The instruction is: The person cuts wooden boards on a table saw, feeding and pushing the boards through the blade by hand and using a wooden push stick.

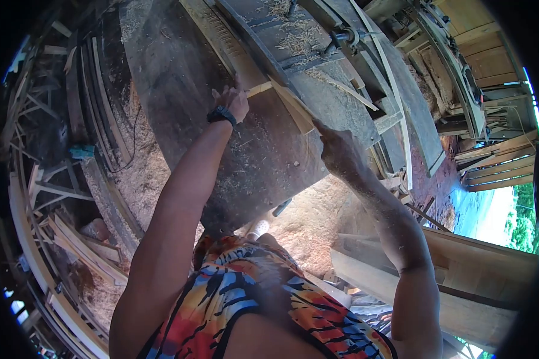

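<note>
My left hand (230, 103), with a dark watch on its wrist, rests on the dark worktable (221, 152) with its fingers spread. Its fingertips are beside a short pale strip (259, 89) and the lower end of a long board (229, 48). A tapered wooden piece (292, 107) lies against a dark metal fence (245, 39). My right hand (343, 149) is closed at the near end of this piece, index finger along it; its other fingers are curled and partly hidden.
Wood shavings (299, 40) lie on the table beyond the fence. A clamp-like metal part (341, 39) and a long thin strip (395, 90) are at the right. Sawdust (311, 221) covers the floor; lumber (84, 251) is stacked at the left.
</note>
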Demonstrator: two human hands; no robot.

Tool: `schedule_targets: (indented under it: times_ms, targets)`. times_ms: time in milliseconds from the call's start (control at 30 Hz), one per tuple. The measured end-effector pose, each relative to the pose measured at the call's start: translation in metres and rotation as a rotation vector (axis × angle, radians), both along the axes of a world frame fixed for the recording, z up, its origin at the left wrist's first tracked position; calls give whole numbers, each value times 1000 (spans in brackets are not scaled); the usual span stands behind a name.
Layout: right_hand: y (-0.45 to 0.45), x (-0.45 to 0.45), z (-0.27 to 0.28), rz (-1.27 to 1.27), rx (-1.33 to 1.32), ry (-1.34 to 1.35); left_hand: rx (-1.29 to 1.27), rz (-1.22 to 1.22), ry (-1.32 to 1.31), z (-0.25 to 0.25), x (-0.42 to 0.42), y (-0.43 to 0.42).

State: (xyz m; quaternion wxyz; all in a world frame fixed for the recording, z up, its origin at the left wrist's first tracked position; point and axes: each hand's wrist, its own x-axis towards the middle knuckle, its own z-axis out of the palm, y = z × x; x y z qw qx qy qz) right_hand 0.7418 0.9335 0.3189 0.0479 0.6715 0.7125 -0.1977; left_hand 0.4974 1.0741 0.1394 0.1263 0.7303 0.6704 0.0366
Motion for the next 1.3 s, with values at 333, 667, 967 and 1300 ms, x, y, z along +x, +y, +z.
schedule_targets:
  times_ms: [333, 667, 967, 1300]
  targets:
    - [20, -11, 9, 25, -21, -11, -63, 17, 55, 11, -6, 17]
    - [34, -17, -1, 29, 17, 5, 66, -136, 46, -8, -28, 42]
    - [48, -26, -12, 14, 34, -2, -47, -117, 123, 12, -28, 54]
    - [82, -40, -10, -34, -18, 32, 25, -51, 83, 0, -40, 79]
